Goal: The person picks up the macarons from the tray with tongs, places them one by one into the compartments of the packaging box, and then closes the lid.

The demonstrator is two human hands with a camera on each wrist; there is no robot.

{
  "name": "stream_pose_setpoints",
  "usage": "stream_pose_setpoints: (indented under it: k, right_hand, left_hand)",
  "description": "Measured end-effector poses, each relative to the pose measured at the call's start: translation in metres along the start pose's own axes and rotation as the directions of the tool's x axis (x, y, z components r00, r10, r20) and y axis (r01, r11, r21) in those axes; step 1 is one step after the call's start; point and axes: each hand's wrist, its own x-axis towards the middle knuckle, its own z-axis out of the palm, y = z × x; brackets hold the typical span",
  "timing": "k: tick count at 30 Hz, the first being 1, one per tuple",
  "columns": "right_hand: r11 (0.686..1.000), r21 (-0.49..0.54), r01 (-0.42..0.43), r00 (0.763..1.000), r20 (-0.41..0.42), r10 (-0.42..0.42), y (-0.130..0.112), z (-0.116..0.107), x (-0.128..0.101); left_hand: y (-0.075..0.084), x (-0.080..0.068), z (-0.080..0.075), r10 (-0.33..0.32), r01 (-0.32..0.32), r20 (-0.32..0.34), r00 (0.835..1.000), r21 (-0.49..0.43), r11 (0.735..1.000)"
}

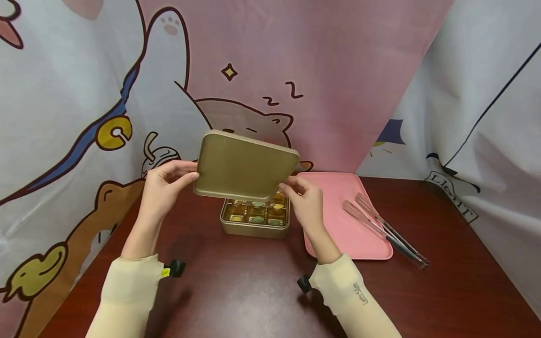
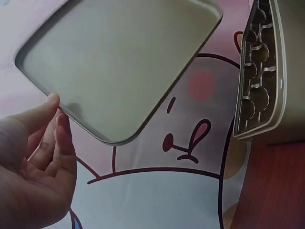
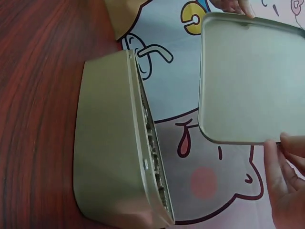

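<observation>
A gold rectangular tin lid (image 1: 247, 166) is held up tilted above its tin, its hollow inner face toward me. My left hand (image 1: 165, 188) pinches the lid's left edge between thumb and fingers, as the left wrist view also shows. At the lid's lower right edge, my right hand (image 1: 307, 202) pinches the rim the same way. Below stands the open gold tin (image 1: 255, 230), with a divided insert (image 1: 255, 211) inside. Small yellow and green pieces show in several compartments; the lid hides the tin's back part in the head view.
To the right lies a pink tray (image 1: 334, 234) on the dark red wooden table (image 1: 236, 286). Metal tongs (image 1: 386, 230) rest across the tray's right edge, handle end over the table. Printed cartoon cloth (image 1: 329, 84) hangs behind and along both sides.
</observation>
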Motion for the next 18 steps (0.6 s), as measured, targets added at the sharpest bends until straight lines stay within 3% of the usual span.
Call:
stream_pose_setpoints:
  k: [6, 11, 15, 18]
  right_hand:
    - [0.996, -0.042, 0.073, 0.997, -0.026, -0.074, 0.0, -0.005, -0.002]
    - [0.995, 0.095, 0.029, 0.999, 0.014, -0.031, 0.0, -0.007, -0.006]
    - [0.972, 0.234, -0.017, 0.993, 0.119, -0.011, 0.001, -0.01, -0.01]
    - [0.959, 0.277, -0.054, 0.974, 0.225, -0.01, 0.004, -0.012, -0.013]
  left_hand:
    - [-0.002, -0.001, 0.009, 0.048, -0.046, -0.038, 0.998, 0.055, 0.997]
    - [-0.009, -0.001, 0.021, 0.1, -0.087, -0.065, 0.993, 0.188, 0.978]
    - [-0.015, -0.002, 0.028, 0.059, -0.044, -0.069, 0.996, 0.201, 0.979]
    - [-0.021, -0.003, 0.03, -0.02, 0.025, -0.065, 0.998, 0.086, 0.996]
